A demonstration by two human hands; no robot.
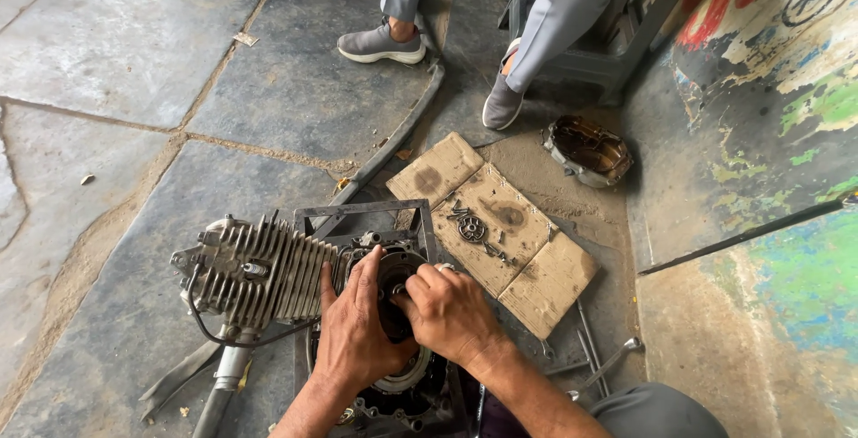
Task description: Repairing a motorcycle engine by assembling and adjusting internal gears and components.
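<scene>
Your left hand (357, 331) lies flat with fingers spread on the round open face of the engine crankcase (402, 384), palm down, holding nothing. Your right hand (447, 313) is curled narrow just beside it, fingertips pinched on a small part at the centre of that round opening (398, 290); the part itself is too hidden to identify. The two hands touch at the thumbs.

The engine sits on the stone floor (107, 54) inside a dark metal frame stand (357, 212). Its finned cylinder (259, 273) points to the left of your hands, with a black cable (201, 322) looping below it.

To the right of the engine, flattened cardboard pieces (536, 277) lie on the floor. A small gear and loose metal parts (472, 226) rest on the cardboard, well apart from your hands. Wrenches (608, 362) lie near the lower edge of the cardboard.

Beyond the cardboard, an oily engine cover (587, 150) rests on the floor. A second person sits on a grey stool (617, 63), showing grey trousers and grey shoes (382, 45).
</scene>
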